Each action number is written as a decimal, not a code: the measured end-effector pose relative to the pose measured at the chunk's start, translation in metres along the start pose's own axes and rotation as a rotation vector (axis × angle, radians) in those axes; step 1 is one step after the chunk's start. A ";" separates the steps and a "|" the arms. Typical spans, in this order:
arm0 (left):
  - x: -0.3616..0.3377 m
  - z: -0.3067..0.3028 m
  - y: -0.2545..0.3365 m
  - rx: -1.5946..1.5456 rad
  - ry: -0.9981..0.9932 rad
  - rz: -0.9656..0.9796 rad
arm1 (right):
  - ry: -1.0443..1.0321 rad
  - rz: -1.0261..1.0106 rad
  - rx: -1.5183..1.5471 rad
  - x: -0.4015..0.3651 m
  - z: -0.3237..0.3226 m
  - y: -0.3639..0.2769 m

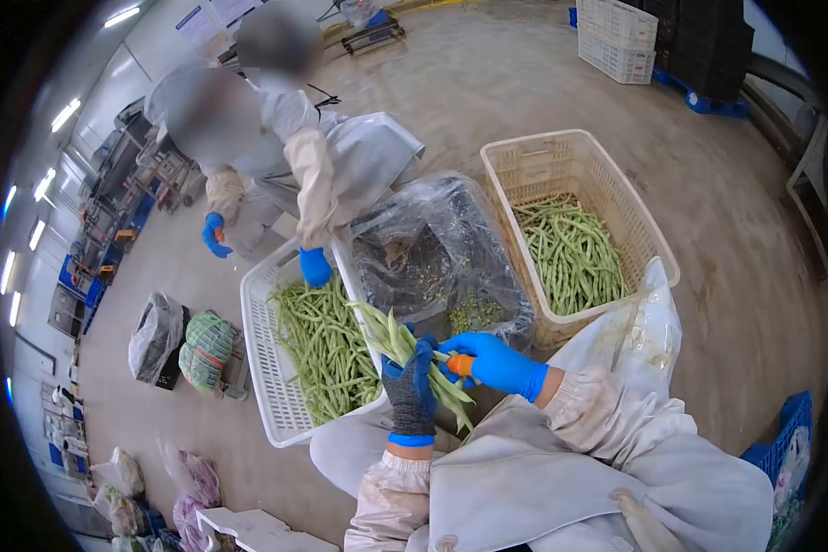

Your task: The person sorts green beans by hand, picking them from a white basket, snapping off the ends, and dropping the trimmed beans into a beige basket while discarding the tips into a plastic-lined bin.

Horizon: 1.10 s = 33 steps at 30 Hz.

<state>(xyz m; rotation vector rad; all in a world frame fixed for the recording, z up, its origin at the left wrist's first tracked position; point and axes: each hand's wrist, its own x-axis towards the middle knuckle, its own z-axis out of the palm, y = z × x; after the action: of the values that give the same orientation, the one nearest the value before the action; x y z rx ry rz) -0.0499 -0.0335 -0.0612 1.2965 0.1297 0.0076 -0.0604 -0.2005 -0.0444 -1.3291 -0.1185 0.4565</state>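
Observation:
My left hand (410,391), in a dark grey and blue glove, is closed round a bunch of long green beans (391,336). The bean ends stick out above the fist and hang below it. My right hand (504,365), in a blue glove, grips a small orange-handled knife (460,365) against the bunch; its blade is mostly hidden. Just left of my hands stands a white crate (271,386) of green beans (317,345). Beyond my hands, a bin lined with clear plastic (405,221) holds green trimmings (474,313).
A cream crate (653,244) with more green beans (570,258) stands right of the lined bin. Across from me a co-worker (313,175) in blue gloves leans over the white crate. Stacked crates (616,41) stand at the back right, and bags (193,497) lie lower left.

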 end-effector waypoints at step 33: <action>-0.002 0.003 0.013 0.273 -0.384 -0.169 | 0.396 -0.915 -1.130 0.036 -0.040 -0.052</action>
<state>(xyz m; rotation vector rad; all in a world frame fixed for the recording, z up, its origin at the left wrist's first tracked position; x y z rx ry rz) -0.0509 -0.0331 -0.0475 1.5317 -0.0928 -0.4139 -0.0006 -0.2316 -0.0116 -2.2168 -0.6877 -0.7844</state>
